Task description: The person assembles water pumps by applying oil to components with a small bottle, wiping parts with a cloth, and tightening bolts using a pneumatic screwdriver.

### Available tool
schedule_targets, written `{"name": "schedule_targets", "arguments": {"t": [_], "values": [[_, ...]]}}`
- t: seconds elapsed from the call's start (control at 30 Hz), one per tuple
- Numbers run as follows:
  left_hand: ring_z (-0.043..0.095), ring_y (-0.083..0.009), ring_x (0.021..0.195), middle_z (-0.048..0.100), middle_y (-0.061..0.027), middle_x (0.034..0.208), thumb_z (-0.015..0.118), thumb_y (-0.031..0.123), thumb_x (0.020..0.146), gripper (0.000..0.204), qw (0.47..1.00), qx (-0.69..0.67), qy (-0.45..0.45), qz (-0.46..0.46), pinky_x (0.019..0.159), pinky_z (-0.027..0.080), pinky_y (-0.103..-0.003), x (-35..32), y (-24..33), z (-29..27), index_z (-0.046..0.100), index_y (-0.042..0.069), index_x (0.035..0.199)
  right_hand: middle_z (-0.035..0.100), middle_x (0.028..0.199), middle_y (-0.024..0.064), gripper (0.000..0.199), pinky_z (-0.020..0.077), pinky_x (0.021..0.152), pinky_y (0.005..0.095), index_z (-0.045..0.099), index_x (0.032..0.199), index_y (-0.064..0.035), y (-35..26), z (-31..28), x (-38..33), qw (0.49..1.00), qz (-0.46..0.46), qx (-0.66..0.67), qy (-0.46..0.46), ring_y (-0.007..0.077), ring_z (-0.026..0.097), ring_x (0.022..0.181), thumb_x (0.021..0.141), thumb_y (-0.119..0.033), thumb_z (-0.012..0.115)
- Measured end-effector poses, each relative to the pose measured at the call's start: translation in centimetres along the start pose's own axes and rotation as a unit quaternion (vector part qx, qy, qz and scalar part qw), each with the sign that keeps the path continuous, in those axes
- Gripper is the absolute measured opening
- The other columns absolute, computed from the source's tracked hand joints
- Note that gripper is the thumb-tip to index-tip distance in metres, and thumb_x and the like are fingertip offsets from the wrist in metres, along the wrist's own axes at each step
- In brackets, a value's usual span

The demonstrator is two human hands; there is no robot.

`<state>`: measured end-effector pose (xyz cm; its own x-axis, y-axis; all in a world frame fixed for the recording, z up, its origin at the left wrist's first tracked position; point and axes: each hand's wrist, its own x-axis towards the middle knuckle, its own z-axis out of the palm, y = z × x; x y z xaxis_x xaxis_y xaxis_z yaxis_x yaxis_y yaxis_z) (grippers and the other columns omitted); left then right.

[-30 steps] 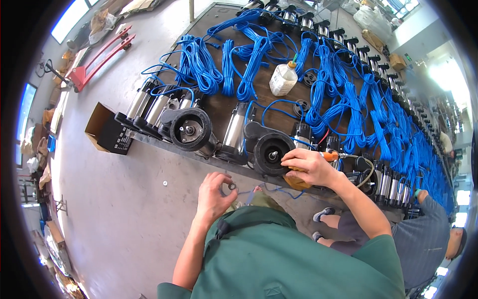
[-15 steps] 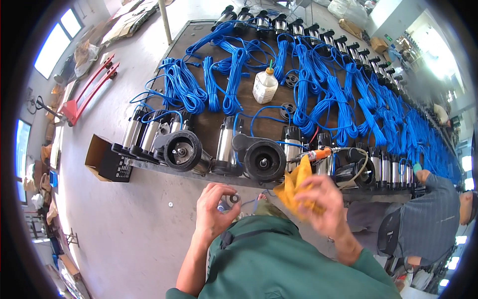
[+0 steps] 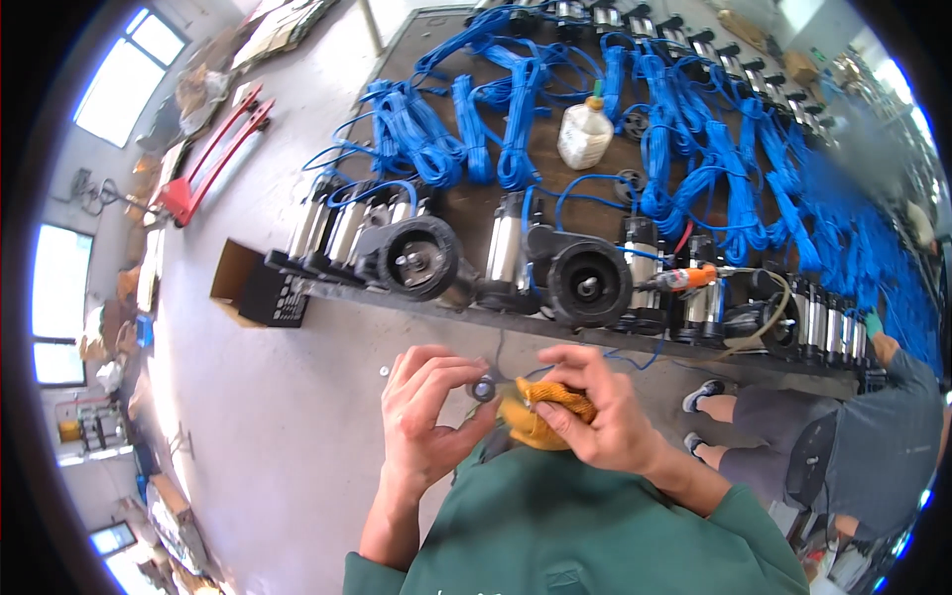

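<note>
Yellow cloth (image 3: 563, 399): lower centre of frame, pinched between thumb and fingers of right hand (image 3: 610, 424). Small dark ring (image 3: 483, 388): just left of cloth, held between thumb and forefinger of left hand (image 3: 424, 416), other fingers loosely curled. Black-mouthed pump (image 3: 589, 286): centre. White bottle (image 3: 585, 137): upper centre. Blue cable bundles (image 3: 521, 129): upper half.

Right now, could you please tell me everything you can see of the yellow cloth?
The yellow cloth is a soft, orange-yellow piece of what looks like textured, knitted fabric. It is bunched and folded, not spread flat: one fold lies pinched between the thumb and fingers of the right hand, and a looser part hangs below the thumb. It is held in the air, just right of the small round part at the left hand. Whether it touches the left thumb is unclear.
</note>
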<state>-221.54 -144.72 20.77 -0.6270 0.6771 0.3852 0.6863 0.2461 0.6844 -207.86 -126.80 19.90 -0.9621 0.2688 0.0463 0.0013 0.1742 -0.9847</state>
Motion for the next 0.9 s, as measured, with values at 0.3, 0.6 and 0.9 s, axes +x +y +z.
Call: {"name": "schedule_targets", "arguments": {"t": [0.3, 0.6, 0.9], "values": [[0.066, -0.0286, 0.091, 0.073, -0.0072, 0.091, 0.085, -0.004, 0.057, 0.038, 0.997, 0.075, 0.027, 0.006, 0.075, 0.056, -0.037, -1.8, 0.2, -2.3, 0.074, 0.004, 0.092, 0.07, 0.096, 0.0102, 0.022, 0.0559, 0.064, 0.0276, 0.079, 0.106, -0.0036, -1.1, 2.0, 3.4, 0.986, -0.164, -0.024, -0.003, 0.0173, 0.071, 0.08, 0.085, 0.0, 0.082], [0.065, -0.0272, 0.089, 0.073, -0.0055, 0.09, 0.082, -0.002, 0.054, 0.038, 0.99, 0.133, 0.025, 0.025, 0.078, 0.053, -0.038, -1.9, 0.4, -2.3, 0.073, 0.003, 0.09, 0.072, 0.094, 0.0058, 0.03, 0.056, 0.063, 0.0318, 0.081, 0.101, -0.0096, 0.8, 3.9, 5.0, 0.953, -0.273, -0.12, -0.053, 0.0209, 0.07, 0.075, 0.072, -0.005, 0.087], [0.065, -0.0274, 0.088, 0.072, -0.0064, 0.088, 0.086, -0.002, 0.056, 0.035, 0.994, 0.102, 0.027, 0.025, 0.077, 0.053, -0.038, -2.4, -0.1, -2.4, 0.073, 0.002, 0.088, 0.07, 0.084, 0.0136, 0.016, 0.0544, 0.065, 0.0367, 0.076, 0.094, -0.0003, 1.8, 4.1, 5.6, 0.992, -0.118, -0.033, -0.018, 0.0284, 0.068, 0.072, 0.079, -0.006, 0.08]]}}
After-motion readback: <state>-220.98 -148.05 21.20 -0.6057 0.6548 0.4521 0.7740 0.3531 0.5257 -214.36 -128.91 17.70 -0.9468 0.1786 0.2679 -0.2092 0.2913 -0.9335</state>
